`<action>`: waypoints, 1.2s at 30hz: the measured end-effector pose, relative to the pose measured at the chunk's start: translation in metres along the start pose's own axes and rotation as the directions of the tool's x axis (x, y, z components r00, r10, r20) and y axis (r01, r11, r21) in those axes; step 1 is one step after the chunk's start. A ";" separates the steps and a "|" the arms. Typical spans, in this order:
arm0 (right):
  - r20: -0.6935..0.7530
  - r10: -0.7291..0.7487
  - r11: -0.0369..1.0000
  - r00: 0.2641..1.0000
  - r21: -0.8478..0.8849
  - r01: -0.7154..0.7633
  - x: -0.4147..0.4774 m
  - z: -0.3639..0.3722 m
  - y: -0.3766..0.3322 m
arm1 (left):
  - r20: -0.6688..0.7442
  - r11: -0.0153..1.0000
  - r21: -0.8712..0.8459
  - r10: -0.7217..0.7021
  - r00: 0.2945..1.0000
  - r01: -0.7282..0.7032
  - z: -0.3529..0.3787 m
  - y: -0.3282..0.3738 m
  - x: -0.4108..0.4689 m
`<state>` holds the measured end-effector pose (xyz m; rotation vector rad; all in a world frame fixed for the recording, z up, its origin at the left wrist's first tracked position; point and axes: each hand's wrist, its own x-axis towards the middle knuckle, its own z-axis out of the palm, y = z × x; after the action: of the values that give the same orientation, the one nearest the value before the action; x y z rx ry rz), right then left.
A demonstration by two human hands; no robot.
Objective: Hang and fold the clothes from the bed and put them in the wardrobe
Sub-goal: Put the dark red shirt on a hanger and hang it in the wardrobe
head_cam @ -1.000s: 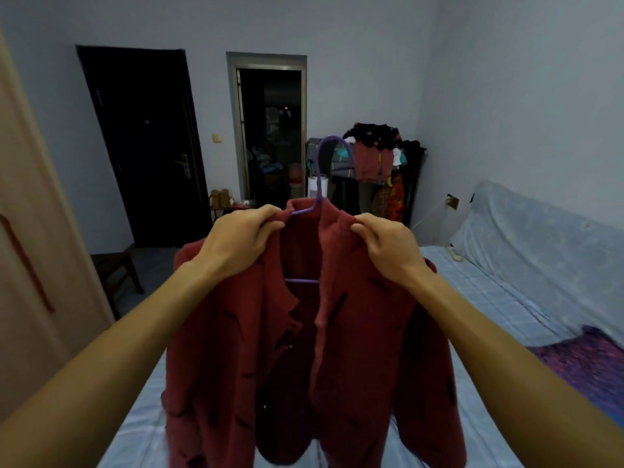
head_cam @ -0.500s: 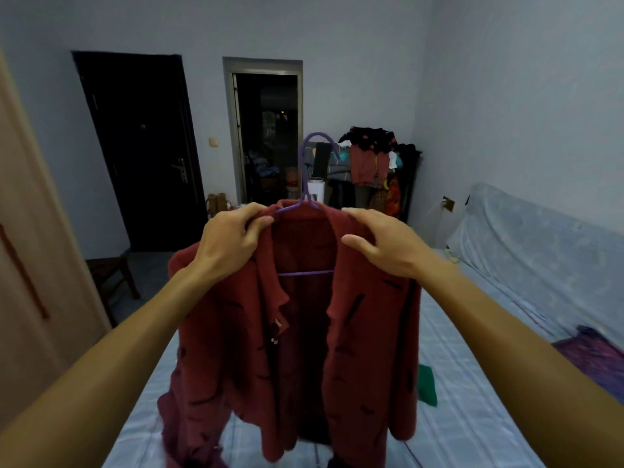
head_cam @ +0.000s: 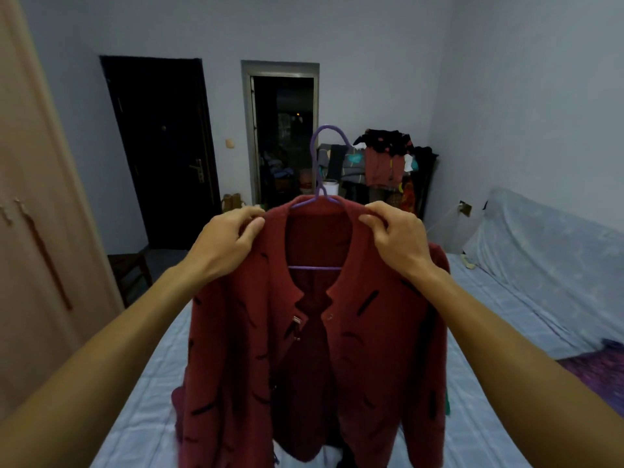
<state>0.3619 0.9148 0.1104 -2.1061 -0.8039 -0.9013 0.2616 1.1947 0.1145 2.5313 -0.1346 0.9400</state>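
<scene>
Nearest the camera, both bare forearms reached out over the bed with its pale blue checked sheet (head_cam: 145,400), and between them hung the dark red knitted cardigan flecked with black dashes (head_cam: 320,349), its hem clear of the sheet and its front open below the collar. It was already threaded onto the thin purple plastic hanger (head_cam: 314,267): the bar crossed the neck opening and the hook stood up above the collar. So the hanging of this one garment looked all but done, with only the shoulders left to settle. The left hand (head_cam: 226,238) was closed on the cardigan's left shoulder, thumb and curled fingers pinching the knit at the collar edge, and the right hand (head_cam: 395,238) pinched the opposite shoulder in the same way, so the two of them carried the garment's whole weight. What remained, as far as could be judged, was to take it across to the tan wooden wardrobe (head_cam: 40,231) at the left edge and hook it inside; whether its doors were open could not be told. More seemed to wait on the bed: a purple patterned cloth (head_cam: 597,373) lay at the far right. Farther back, against the pale wall, stood a rack heaped with dark and red clothes (head_cam: 385,163).
</scene>
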 end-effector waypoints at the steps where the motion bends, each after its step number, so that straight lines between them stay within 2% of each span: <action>1: -0.006 0.005 1.000 1.000 0.007 -0.005 0.000 0.000 -0.002 | 0.006 1.000 0.003 0.000 1.000 0.000 0.000 -0.001 -0.004; 5: -0.010 -0.004 1.000 1.000 0.027 0.004 -0.001 -0.002 -0.014 | -0.072 0.999 0.049 0.013 0.997 -0.009 -0.005 0.006 -0.008; 9: -0.025 -0.019 0.998 0.999 0.065 0.021 -0.008 -0.001 -0.025 | -0.070 0.995 0.099 0.032 0.997 -0.025 -0.016 0.016 -0.011; 12: -0.010 -0.030 0.995 1.000 0.096 0.030 -0.015 0.003 -0.031 | -0.099 0.989 0.145 0.000 0.995 0.015 -0.025 0.020 -0.023; 15: 0.025 -0.045 0.986 0.999 0.163 0.041 -0.017 0.013 -0.042 | -0.127 0.959 0.278 -0.020 0.992 0.055 -0.037 0.021 -0.041; 19: 0.088 -0.107 0.964 0.990 0.253 0.082 -0.015 0.034 -0.070 | -0.219 0.902 0.386 -0.115 0.969 0.194 -0.064 0.018 -0.073; 25: 0.127 -0.208 0.912 0.970 0.383 0.146 -0.029 0.073 -0.135 | -0.353 0.819 0.448 -0.206 0.913 0.358 -0.118 0.015 -0.137; 36: 0.260 -0.380 0.834 0.888 0.511 0.207 -0.089 0.119 -0.316 | -0.546 0.653 0.543 -0.204 0.812 0.529 -0.259 0.009 -0.277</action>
<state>0.1164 1.1629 0.0906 -1.7428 -1.4193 -0.4060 -0.1077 1.2814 0.1148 2.6654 1.0392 1.5549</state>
